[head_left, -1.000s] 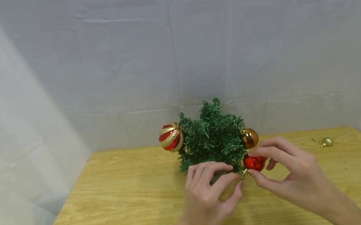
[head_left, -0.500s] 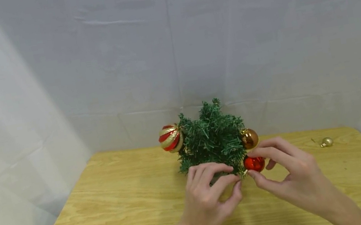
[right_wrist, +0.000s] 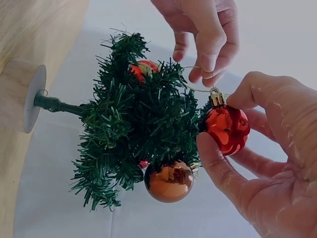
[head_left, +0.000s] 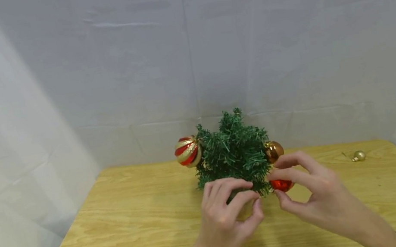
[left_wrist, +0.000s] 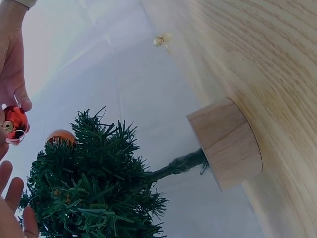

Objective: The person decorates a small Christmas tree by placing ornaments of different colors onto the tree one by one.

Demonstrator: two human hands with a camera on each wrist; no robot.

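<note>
A small green tree (head_left: 231, 148) is standing on a wooden table (head_left: 138, 212), and a person's two hands are meeting at its near right side. A shiny red bauble (right_wrist: 230, 133) is sitting there just beside the branches; whether it is touching them is hard to tell. The right hand (head_left: 323, 190), right of the tree, is gripping the bauble between thumb and fingers. The left hand (head_left: 223, 219), in front of the tree, is curving with fingertips close together and seems to be pinching the thin gold cord (right_wrist: 196, 89) looping from the bauble's gold cap (right_wrist: 217, 97). On the tree's right side a copper bauble (head_left: 274, 152) is hanging, on its left a striped bauble (head_left: 188, 152); a tiny gold bauble (head_left: 360, 156) is lying well to its right.

The red bauble is probably weighing little; its shell is looking stiff, slick and perhaps easily cracked, so a gentle grip around its sides or at the cap should be suiting it best. The cord is looking limp, calling for a fingertip pinch.

Compared with half a second ago, the red bauble is sitting slightly lower beside the tree, the right fingers are covering more of its top, and the left fingertips are resting slightly farther left.
</note>
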